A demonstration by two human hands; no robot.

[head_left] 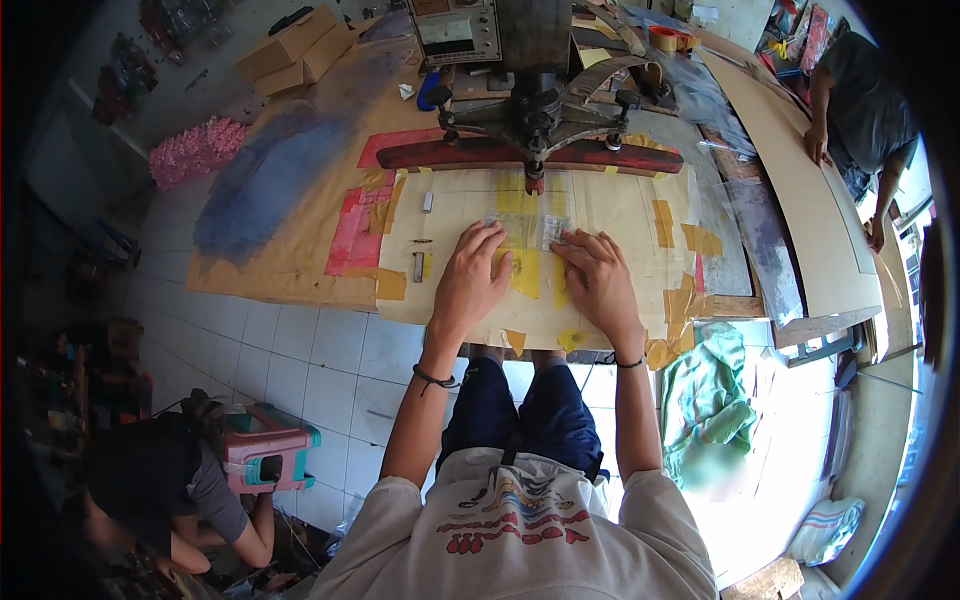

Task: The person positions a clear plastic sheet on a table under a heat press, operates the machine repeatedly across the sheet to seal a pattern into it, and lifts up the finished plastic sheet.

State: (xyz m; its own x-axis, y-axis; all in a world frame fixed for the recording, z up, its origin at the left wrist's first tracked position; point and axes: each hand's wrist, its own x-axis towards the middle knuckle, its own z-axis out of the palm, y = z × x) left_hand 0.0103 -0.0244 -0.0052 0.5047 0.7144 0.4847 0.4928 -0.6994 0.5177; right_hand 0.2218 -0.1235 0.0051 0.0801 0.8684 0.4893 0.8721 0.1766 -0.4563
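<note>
A thin clear plastic piece lies over yellow tape in the middle of a pale, taped sheet. My left hand rests at the left side of this piece, fingertips on its edge and thumb apart. At the right side, my right hand has its fingertips down on the plastic, fingers slightly bent and spread. Neither hand wraps around anything. Just beyond my fingers hangs a dark machine head with a red-edged bar. Small metal blocks lie left of my left hand.
A control box stands behind the bar. Cardboard boxes and pink material are at the back left. One person works at a long board on the right; another crouches beside a pink stool at lower left.
</note>
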